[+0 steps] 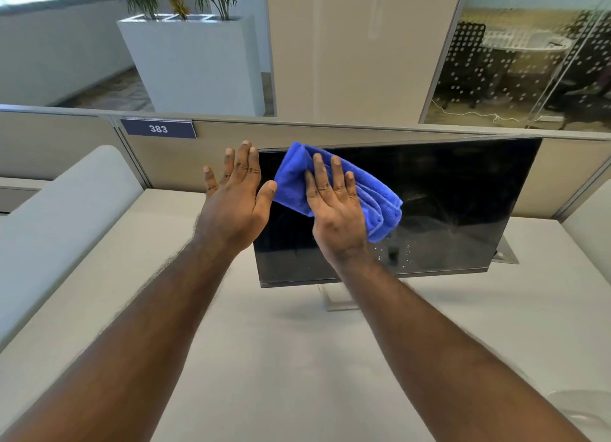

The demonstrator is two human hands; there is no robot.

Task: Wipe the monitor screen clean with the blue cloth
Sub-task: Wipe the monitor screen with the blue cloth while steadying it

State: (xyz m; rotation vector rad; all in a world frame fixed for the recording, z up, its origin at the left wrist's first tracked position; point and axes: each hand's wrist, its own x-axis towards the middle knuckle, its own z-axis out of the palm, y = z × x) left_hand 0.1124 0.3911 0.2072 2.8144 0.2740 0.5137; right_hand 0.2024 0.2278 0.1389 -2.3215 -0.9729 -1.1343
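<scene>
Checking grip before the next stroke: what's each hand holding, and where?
Right hand presses the blue cloth flat against the monitor screen, palm over its middle. Left hand grips nothing.

Blue cloth (373,193): soft, fuzzy microfibre-like fabric under your right hand (337,210), bunched in thick matt folds.
Monitor screen (446,193): glossy black glass or plastic; you can see faint reflections, with small pale specks on it just below the cloth.
Monitor stand (334,299): smooth, pale, metal-looking finish below the screen.
Bench (281,359): smooth matt off-white laminate-like top around the monitor.
Partition (82,151): behind the monitor, matt beige panel, grey metal-looking trim.
Number plate (158,128): left of the monitor, smooth dark blue plastic-looking face.
</scene>
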